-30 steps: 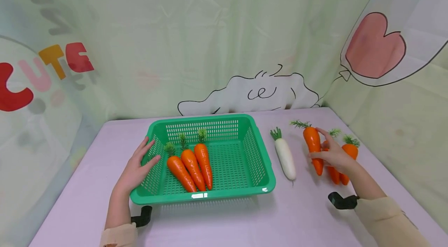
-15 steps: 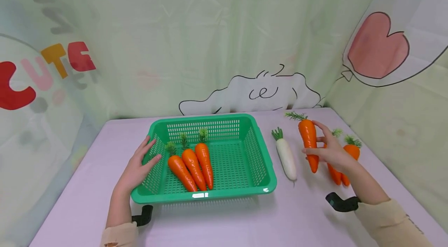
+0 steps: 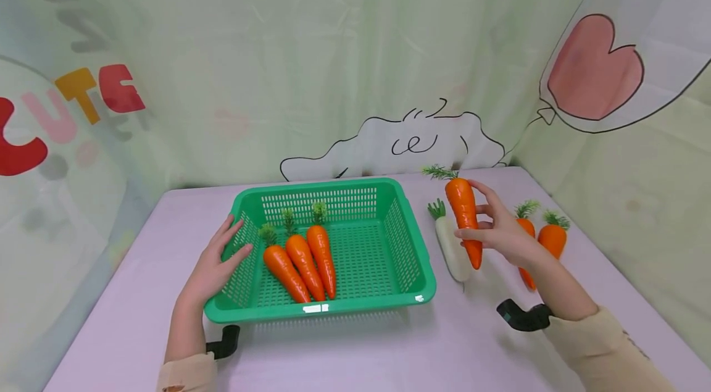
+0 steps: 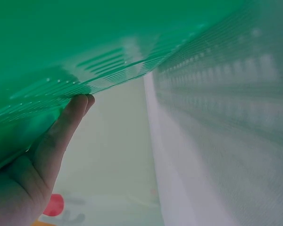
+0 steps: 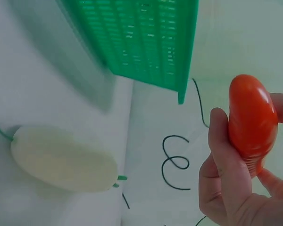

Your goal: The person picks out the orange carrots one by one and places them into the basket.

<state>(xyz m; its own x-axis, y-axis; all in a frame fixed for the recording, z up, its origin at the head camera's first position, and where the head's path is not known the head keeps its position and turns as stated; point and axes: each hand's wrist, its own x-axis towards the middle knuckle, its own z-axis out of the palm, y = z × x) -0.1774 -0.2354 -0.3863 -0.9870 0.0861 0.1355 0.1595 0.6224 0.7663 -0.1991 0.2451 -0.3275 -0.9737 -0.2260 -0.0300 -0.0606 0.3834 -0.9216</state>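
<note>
The right hand (image 3: 497,231) pinches an orange carrot (image 3: 462,204) with feathery green leaves, held up over the white radish (image 3: 452,250). In the right wrist view the fingers curl round the carrot (image 5: 251,115), and the radish (image 5: 63,157) lies on the table. At the left side of the green basket (image 3: 361,304), the left hand (image 3: 213,268) rests with spread fingers against the rim. The left wrist view shows that hand (image 4: 42,165) touching the basket wall (image 4: 118,61). Inside the basket lie three carrots (image 3: 304,265), side by side.
Two more carrots lie at the table's right side, one (image 3: 552,239) beside the other (image 3: 526,228), partly behind the right hand and forearm. A pale printed curtain (image 3: 250,71) hangs behind the lilac table (image 3: 355,361). Black wrist mounts (image 3: 524,316) sit below the forearms.
The right hand has lifted the carrot and carried it left, from beside the other carrots to over the radish. The left hand holds nearly the same position at the basket.
</note>
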